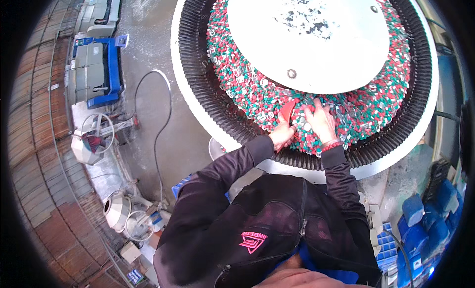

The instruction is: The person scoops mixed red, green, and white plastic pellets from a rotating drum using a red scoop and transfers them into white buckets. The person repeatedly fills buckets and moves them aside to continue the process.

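My left hand [281,134] is closed around a flat red plastic piece [287,110], perhaps a scoop; its lower part is hidden by the fingers. The piece stands tilted among small red, green and white tumbling stones [242,87] with shiny metal parts mixed in. Just to the right, my right hand [321,122] reaches over the stones with its fingers apart, their tips touching the mix. A red bead bracelet [331,145] circles that wrist. The stones fill a large round bowl with a black ribbed wall [198,80] and a white rim [184,85].
A broad white round cover [307,50] with bolts rises over the bowl's middle. On the left stand grey and blue machines [94,72] and small white drums with handwheels [91,144]. A black hose [157,139] lies across the wet floor. Blue bins [438,223] are stacked at lower right.
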Available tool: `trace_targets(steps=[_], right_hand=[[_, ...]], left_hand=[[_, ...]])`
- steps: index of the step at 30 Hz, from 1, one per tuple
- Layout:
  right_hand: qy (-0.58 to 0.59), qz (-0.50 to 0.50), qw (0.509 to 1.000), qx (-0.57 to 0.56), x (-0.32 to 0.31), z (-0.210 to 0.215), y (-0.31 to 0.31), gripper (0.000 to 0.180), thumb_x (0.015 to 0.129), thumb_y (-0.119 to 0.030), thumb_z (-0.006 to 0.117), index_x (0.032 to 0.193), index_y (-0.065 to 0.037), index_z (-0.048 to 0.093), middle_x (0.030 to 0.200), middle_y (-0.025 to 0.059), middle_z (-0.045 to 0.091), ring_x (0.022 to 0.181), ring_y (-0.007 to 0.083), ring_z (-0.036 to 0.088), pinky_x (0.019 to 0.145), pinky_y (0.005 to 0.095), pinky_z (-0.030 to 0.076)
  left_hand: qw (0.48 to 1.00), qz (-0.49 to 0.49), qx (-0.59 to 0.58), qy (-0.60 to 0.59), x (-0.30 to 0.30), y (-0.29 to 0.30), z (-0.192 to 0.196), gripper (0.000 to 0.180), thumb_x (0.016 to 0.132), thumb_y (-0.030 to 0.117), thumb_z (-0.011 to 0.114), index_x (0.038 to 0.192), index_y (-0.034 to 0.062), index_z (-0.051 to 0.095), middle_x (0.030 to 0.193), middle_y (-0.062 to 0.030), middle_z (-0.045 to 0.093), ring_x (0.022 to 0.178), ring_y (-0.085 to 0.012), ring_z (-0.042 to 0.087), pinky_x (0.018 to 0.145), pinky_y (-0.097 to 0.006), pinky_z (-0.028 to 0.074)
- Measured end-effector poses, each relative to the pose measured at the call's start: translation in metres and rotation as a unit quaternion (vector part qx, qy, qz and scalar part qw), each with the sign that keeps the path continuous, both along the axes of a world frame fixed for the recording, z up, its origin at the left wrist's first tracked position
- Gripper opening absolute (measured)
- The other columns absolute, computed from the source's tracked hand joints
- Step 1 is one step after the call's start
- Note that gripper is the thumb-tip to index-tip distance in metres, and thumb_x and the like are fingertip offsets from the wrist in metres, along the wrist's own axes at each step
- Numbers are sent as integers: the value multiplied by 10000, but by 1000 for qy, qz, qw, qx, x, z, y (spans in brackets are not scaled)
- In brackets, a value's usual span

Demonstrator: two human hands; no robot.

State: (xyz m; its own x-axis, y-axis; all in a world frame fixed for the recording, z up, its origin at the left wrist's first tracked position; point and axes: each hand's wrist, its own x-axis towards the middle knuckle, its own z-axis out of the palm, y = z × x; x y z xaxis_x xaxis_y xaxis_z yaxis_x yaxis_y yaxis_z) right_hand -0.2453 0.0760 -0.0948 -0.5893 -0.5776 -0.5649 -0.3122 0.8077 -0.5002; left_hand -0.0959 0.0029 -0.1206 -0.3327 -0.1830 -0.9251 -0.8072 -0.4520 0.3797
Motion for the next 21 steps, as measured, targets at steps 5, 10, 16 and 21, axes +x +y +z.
trace_targets(steps=[5,10,16,21], right_hand=[[-135,39,969,-204,-36,41,37,469,797,-266,638,1229,-137,511,1254,154,498,1051,244,549,886,350,436],[59,-10,976,-209,-68,73,97,556,814,-200,583,1330,-107,399,1330,168,425,1245,283,387,1024,357,304],[208,-58,974,-65,-65,70,131,597,804,-230,588,1358,-207,365,1318,260,380,1269,369,314,1028,407,298],[219,-50,973,-58,-51,70,119,592,811,-265,596,1356,-224,368,1371,291,274,1287,372,288,1030,404,293]], left_hand=[[964,126,210,101,8,4,34,81,865,113,395,851,59,454,573,22,400,413,-55,361,344,-202,294],[956,165,210,120,36,3,74,62,857,97,401,851,55,445,575,15,400,415,-58,366,350,-207,312],[938,224,187,185,88,4,121,45,846,75,404,848,40,432,575,10,393,413,-62,358,352,-207,317],[918,261,153,257,154,-5,163,75,871,113,403,893,48,431,621,4,412,455,-60,377,375,-199,316]])
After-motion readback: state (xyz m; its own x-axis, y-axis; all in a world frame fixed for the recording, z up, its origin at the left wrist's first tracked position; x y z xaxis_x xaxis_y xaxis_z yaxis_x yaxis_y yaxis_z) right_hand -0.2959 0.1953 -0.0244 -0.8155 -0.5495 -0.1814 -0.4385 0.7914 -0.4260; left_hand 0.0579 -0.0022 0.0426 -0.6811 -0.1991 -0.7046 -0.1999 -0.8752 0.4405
